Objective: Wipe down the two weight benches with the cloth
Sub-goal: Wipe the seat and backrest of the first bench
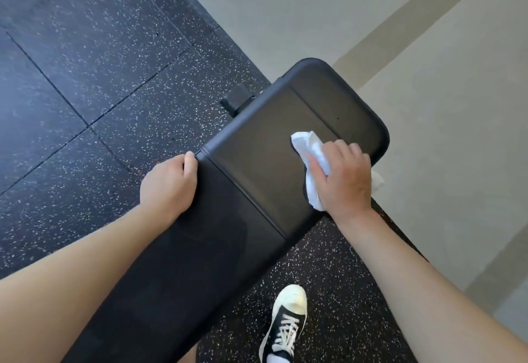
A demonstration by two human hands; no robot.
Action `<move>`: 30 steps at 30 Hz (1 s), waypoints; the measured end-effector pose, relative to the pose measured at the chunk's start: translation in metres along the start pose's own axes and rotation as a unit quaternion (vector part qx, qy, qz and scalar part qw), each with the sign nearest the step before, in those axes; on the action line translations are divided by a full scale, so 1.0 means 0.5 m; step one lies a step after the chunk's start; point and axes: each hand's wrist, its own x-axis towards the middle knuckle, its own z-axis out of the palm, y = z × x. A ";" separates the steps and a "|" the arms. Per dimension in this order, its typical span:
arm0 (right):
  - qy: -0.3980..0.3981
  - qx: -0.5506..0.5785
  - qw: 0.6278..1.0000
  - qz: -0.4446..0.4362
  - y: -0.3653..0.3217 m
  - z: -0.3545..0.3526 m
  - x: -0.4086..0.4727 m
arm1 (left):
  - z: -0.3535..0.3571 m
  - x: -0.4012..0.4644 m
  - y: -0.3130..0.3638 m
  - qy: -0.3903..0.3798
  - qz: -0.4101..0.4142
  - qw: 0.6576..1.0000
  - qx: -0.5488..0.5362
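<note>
Hands (347, 175) on bench (257, 168), cloth (311, 148) (unbranded)

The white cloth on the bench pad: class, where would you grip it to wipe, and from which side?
Grip the bunched middle of the cloth from above, palm down, as the right hand does. It lies flat on the bench pad, with loose ends sticking out beyond the fingers and near the wrist, so a top hold probably presses it evenly.

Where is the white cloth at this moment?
In the head view, the white cloth lies right of centre on the black bench pad, held under the right hand, near the wall-side end.
</note>
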 end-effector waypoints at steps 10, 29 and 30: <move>-0.039 0.063 0.987 -0.142 -0.321 0.086 0.066 | 0.026 0.012 -0.011 0.050 -0.023 0.997 0.045; -0.318 -0.105 0.907 -0.254 -0.394 0.129 0.271 | 0.009 0.013 -0.007 0.045 0.018 0.999 -0.001; -0.334 -0.085 0.897 -0.278 -0.407 0.126 0.258 | 0.007 0.013 -0.007 0.047 0.022 0.999 -0.002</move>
